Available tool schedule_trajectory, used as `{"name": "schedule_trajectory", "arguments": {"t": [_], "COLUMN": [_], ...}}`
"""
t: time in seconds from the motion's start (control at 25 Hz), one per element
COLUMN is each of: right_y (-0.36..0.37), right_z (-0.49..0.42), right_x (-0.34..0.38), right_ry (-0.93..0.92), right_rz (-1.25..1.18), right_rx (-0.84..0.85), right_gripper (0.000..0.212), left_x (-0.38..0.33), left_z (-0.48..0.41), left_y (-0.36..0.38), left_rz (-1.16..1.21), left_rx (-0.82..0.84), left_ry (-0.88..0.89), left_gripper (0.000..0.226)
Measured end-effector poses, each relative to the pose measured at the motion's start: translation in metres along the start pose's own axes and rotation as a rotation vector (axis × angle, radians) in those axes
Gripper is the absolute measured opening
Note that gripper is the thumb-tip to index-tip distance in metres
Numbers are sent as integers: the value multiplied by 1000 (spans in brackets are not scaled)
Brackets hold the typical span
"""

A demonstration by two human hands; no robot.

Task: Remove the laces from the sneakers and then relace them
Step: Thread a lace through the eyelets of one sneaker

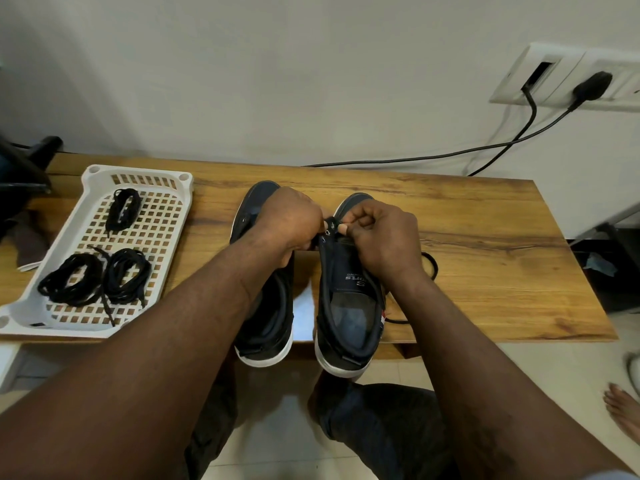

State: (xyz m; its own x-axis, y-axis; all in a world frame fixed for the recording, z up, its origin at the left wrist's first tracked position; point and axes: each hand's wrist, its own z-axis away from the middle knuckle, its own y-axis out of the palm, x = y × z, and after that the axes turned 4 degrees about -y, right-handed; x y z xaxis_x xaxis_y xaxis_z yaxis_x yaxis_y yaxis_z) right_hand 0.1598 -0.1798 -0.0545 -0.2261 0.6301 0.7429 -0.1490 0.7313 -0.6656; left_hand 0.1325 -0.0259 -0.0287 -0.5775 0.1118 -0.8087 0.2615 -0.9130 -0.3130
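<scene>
Tray (138, 169): left on the worktop (485, 254); holds three coiled lace bundles (123, 209).
Left sneaker (273, 306): toe away, unlaced, under the left forearm.
Left hand (291, 220): fingers curled, gripping the eyelet flap of the right sneaker (349, 306).
Right hand (381, 237): thumb and forefinger pinched together on the same flap; whether they hold a lace tip cannot be told.
Lace (431, 263): loops on the worktop just right of the shoe, behind the right wrist.
Handling, judged: lace light, limp; grip at its stiff tip. Flap soft; brace beside the eyelet.
</scene>
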Motion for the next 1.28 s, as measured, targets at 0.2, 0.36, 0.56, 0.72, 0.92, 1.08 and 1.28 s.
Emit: {"name": "schedule_trajectory", "arguments": {"t": [0.2,0.36,0.56,0.72,0.92,1.08,1.28], "right_y": [-1,2,-2,2,-2,-1,-1], "right_z": [2,2,2,5,5,6,5], "right_x": [4,4,3,4,1,1,3], "right_ry": [-27,-67,-73,-69,-74,-96,-73], "right_rz": [25,102,74,68,56,72,63], "right_rx": [28,28,11,-59,-13,34,67], "right_gripper": [12,14,16,21,29,27,24], "left_x": [0,-3,-3,2,8,7,0], "left_z": [8,15,14,5,3,2,6], "left_y": [-1,-3,-4,0,7,15,5], "left_rz": [6,52,122,36,-89,-386,-561], "left_rx": [43,59,116,72,32,-40,-204], "left_ry": [-8,-20,-34,-24,37,189,340], "left_gripper": [14,14,9,9,5,9,20]}}
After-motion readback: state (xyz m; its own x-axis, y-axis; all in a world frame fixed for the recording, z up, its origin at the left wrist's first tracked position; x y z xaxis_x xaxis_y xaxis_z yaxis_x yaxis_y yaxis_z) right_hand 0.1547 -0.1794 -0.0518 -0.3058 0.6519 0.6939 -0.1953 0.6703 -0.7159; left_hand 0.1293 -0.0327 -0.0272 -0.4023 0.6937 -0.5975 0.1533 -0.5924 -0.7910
